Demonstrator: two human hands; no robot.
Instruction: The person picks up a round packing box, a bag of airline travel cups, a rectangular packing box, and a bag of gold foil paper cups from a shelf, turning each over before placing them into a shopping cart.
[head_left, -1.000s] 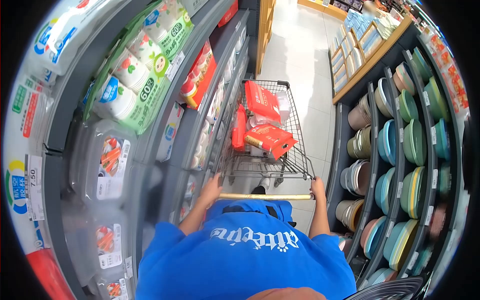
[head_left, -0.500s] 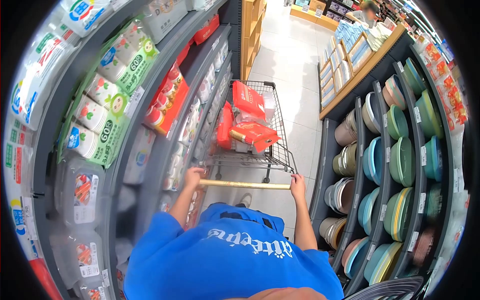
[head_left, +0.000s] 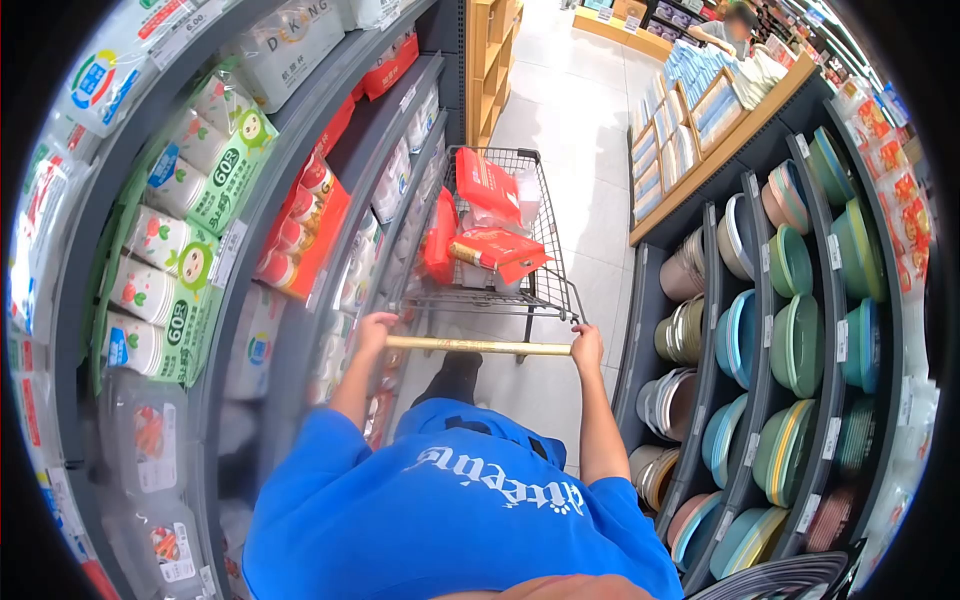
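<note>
Both ends of a shopping cart's yellow handlebar are gripped. My left hand is wrapped round its left end, and my right hand closes on the right end. Ahead of the bar, the wire shopping cart carries red packages: one at the back, one at the left and one nearer me. Whitish, see-through items lie partly hidden beneath and beside them. My arms reach forward from blue sleeves.
Shelves on my left hold green packs of paper cups, close to my left arm. Stacked plastic basins line the right shelves. Folded towels fill a wooden display ahead. The tiled floor runs forward, with a person beyond the display.
Shelves on both sides have shifted toward me as I move along the aisle. The cart and its handlebar sit slightly higher and further left in view; both hands keep their grip.
</note>
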